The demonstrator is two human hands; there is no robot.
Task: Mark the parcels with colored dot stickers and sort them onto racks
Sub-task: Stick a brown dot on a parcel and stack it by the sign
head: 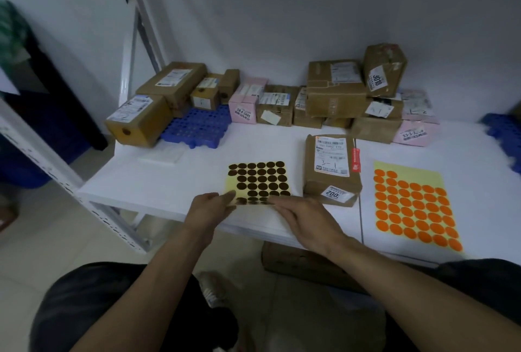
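The left hand (211,208) pinches the near left corner of the brown sticker sheet (259,179) and lifts this edge a little from the counter (169,182), probably to keep the sheet steady while a dot is taken. The right hand (304,216) lies with straight fingers over the near edge of the same sheet. Its thumb is hidden, so I cannot tell if a dot is already coming off.

Just beside the sheet, on its right, lies one parcel (331,171) with the label up, close enough to receive a dot; I see no dot on it yet. Further right lies the orange sticker sheet (414,205), flat and untouched, with some dots missing at its top.

At the back of the counter the other parcels (335,89) stand in a row and in piles, some on a blue grid (194,126). Their labels are too blurred to read properly. The nearest row of brown dots is covered by the fingers, and the box under the counter is only partly visible.
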